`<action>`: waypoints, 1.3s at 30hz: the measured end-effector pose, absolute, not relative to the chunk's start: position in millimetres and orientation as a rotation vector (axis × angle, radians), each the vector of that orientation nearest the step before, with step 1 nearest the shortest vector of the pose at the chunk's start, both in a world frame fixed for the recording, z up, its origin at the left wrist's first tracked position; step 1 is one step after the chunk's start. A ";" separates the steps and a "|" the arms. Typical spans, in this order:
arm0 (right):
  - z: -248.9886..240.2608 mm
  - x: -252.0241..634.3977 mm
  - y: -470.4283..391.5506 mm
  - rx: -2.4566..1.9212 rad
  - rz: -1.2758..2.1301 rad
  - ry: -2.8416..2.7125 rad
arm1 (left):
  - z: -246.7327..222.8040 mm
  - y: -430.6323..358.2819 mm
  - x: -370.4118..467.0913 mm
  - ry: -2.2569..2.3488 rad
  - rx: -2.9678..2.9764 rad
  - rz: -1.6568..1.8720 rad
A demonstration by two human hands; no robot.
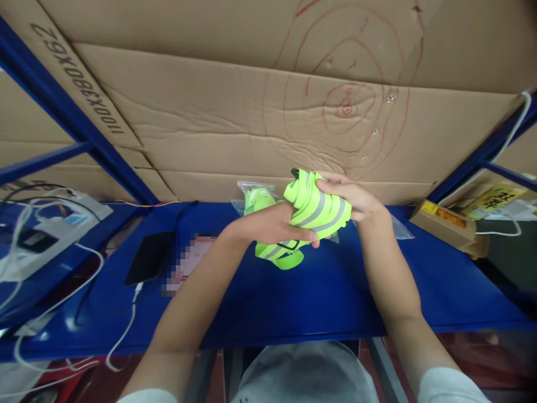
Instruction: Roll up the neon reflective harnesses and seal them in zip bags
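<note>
Both my hands hold a bundle of neon-yellow reflective strap (321, 210) with silver-grey stripes, raised above the blue shelf. My left hand (277, 224) grips the bundle from its left and lower side. Around the upper right side of it curl the fingers of my right hand (350, 196). A loop of the same strap and a dark buckle-like piece hang below my left hand. Behind my left wrist lies a clear plastic bag (255, 193) with more neon-yellow material in it. The fingertips under the bundle are partly hidden.
A blue metal shelf (319, 302) spans the front, backed by a cardboard panel (210, 112) with red rings drawn on it. To the left are a black phone (149, 257) on a white cable and a partly blurred printed sheet (197, 257). A small cardboard box (444, 226) stands right.
</note>
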State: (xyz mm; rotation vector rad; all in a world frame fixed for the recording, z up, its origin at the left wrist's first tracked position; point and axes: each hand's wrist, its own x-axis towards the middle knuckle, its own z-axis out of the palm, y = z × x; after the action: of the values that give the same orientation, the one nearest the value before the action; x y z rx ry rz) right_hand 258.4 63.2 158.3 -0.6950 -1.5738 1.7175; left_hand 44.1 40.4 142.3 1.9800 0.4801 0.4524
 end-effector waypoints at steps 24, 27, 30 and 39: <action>58.9 272.2 15.5 -1.126 1.179 -1.795 | 35.8 15.6 66.1 0.529 1.176 0.398; 43.0 263.8 9.9 -1.144 1.446 -1.468 | 20.5 5.2 55.5 0.545 1.154 0.311; 41.1 258.5 6.4 -1.114 1.682 -1.208 | 21.0 5.3 46.7 0.563 1.270 0.231; 24.6 249.2 7.7 -1.170 1.512 -1.423 | 28.0 -0.1 46.6 0.534 1.509 0.283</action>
State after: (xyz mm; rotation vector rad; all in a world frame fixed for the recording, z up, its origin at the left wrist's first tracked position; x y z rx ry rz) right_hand 249.2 7.7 24.6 -1.1704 -1.4235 1.5125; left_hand 46.6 -0.1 28.0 1.5095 0.5336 0.2828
